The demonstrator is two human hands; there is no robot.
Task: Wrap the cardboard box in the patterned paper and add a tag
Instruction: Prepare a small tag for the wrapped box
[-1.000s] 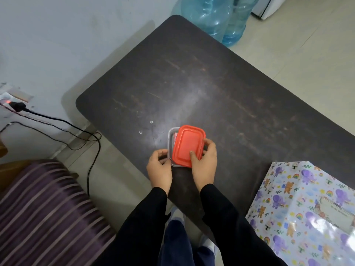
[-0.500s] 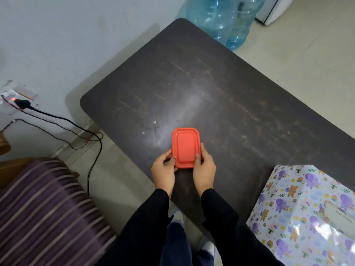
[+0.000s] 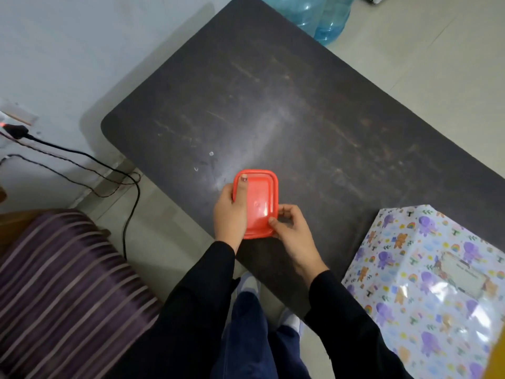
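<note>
we are looking down at a dark worktop (image 3: 273,105) and holding a small container (image 3: 269,214) between both hands, close to the worktop's near edge. its red lid (image 3: 259,203) is sitting flat over the whole top, so what is inside is hidden from us. our left hand (image 3: 229,214) is gripping the container's left side, with the thumb (image 3: 241,187) lying straight along the lid towards its far left corner and the other fingers curling underneath, out of sight. our right hand (image 3: 293,233) is pinching the lid's near right corner between thumb and curled forefinger, the remaining fingers tucking in behind. whether the container is resting on the worktop or being lifted just off it, we cannot tell. the wrapped box (image 3: 426,296) is sitting at the near right of the worktop, well apart from the hands, already covered in the patterned paper (image 3: 388,242) of purple elephants, bears and rainbows, with glossy patches catching the light. a pale rectangular tag (image 3: 461,274) is lying flat on its top face. beyond the far end of the worktop, blue water bottles (image 3: 308,12) are standing on the floor. a purple striped seat (image 3: 60,283) is showing at our left, and a black plug (image 3: 16,131) with trailing cables is sitting in the wall behind it.
</note>
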